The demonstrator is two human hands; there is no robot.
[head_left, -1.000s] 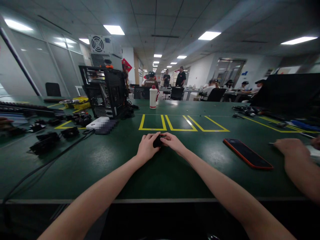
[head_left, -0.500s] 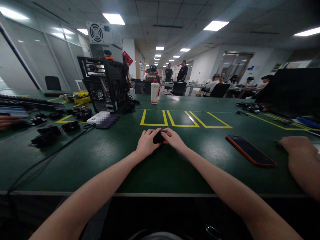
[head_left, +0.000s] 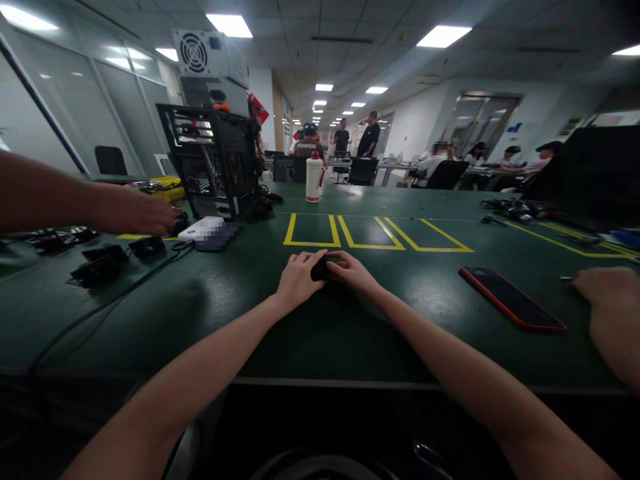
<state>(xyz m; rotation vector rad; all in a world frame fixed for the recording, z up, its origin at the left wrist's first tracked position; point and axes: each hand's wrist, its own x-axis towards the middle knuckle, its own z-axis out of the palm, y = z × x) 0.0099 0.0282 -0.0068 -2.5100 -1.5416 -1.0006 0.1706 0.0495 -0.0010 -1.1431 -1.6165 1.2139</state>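
Note:
A small black object [head_left: 319, 268] is between my two hands, just above or on the green table [head_left: 320, 340]. My left hand [head_left: 299, 279] is wrapped round its left side. My right hand [head_left: 351, 272] has its thumb and forefinger pinched at the object's right edge. The fingers hide part of the object, so its exact kind cannot be made out. Beyond my hands, yellow tape outlines [head_left: 370, 248] mark the table top. A phone with a red-orange edge [head_left: 513, 298] lies to the right of my right forearm.
Another person's arm [head_left: 115, 207] reaches in from the left over black parts [head_left: 100, 267]. A further hand [head_left: 607, 293] rests at the right. An open black computer case [head_left: 215, 160], a white device [head_left: 203, 229], a cable and a white bottle [head_left: 313, 180] stand or lie farther back.
Another person's arm has come in from the left, over the black parts. The view has shifted slightly. My hands remain at the black object, with little change in grip.

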